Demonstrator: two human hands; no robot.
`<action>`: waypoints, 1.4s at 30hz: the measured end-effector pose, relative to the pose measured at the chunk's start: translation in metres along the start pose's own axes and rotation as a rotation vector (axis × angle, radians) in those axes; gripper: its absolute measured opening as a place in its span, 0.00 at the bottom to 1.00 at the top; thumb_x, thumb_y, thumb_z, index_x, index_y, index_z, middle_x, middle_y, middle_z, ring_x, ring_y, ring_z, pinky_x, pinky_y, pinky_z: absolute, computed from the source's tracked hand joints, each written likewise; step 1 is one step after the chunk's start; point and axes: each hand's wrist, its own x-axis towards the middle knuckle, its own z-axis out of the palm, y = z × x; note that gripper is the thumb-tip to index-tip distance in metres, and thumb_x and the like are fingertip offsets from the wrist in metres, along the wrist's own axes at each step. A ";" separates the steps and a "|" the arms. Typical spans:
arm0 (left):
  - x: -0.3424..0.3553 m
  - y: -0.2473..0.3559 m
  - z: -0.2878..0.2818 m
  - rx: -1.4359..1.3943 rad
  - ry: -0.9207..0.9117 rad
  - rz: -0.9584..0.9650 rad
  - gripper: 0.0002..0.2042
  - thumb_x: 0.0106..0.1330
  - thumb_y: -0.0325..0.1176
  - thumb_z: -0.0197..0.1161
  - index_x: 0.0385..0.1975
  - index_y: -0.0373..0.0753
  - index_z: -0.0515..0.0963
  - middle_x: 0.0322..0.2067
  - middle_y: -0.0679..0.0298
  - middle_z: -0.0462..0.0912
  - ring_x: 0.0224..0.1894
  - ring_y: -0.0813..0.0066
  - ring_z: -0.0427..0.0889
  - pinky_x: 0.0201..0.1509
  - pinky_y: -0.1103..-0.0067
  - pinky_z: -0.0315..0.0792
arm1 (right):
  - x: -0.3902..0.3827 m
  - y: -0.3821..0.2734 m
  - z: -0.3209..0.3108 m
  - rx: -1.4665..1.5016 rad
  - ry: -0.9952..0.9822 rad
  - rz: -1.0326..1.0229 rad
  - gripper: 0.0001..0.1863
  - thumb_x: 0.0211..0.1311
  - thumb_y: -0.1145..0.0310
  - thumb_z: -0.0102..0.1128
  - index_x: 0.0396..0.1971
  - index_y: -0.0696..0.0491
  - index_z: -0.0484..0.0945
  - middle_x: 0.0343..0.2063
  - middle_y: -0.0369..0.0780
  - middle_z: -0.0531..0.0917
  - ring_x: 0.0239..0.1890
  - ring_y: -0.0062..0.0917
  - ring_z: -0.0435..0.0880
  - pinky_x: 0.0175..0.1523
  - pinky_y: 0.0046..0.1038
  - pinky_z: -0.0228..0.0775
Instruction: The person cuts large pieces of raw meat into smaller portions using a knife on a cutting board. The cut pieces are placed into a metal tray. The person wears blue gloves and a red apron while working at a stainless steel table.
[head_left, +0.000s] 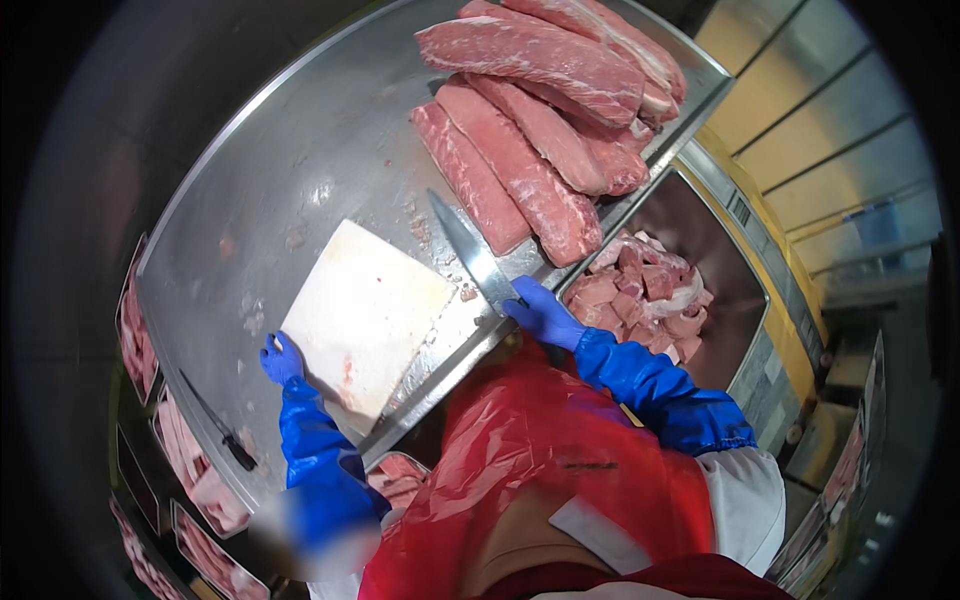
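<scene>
My left hand point(282, 358) in a blue glove is at the left edge of a white cutting board point(370, 315), fingers curled on it. My right hand point(540, 312), also gloved, grips a large knife point(465, 245) whose blade lies angled up and left, just right of the board. Beyond the blade, long slabs of pink raw meat point(520, 170) are piled on the steel table point(240, 180).
A second knife point(230, 440) lies at the table's left. A steel bin point(740, 300) of cut meat chunks point(640, 290) stands below the right edge. Trays of meat point(190, 470) line the left side. Yellow-edged flooring point(790, 270) shows at right.
</scene>
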 end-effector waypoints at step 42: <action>-0.124 0.349 -0.057 -1.266 -1.629 -0.254 0.25 0.65 0.42 0.63 0.58 0.33 0.71 0.51 0.56 0.80 0.50 0.67 0.82 0.61 0.72 0.73 | 0.109 -0.062 -0.051 0.209 -0.006 -0.139 0.11 0.60 0.73 0.57 0.41 0.59 0.77 0.42 0.43 0.75 0.42 0.25 0.76 0.45 0.27 0.70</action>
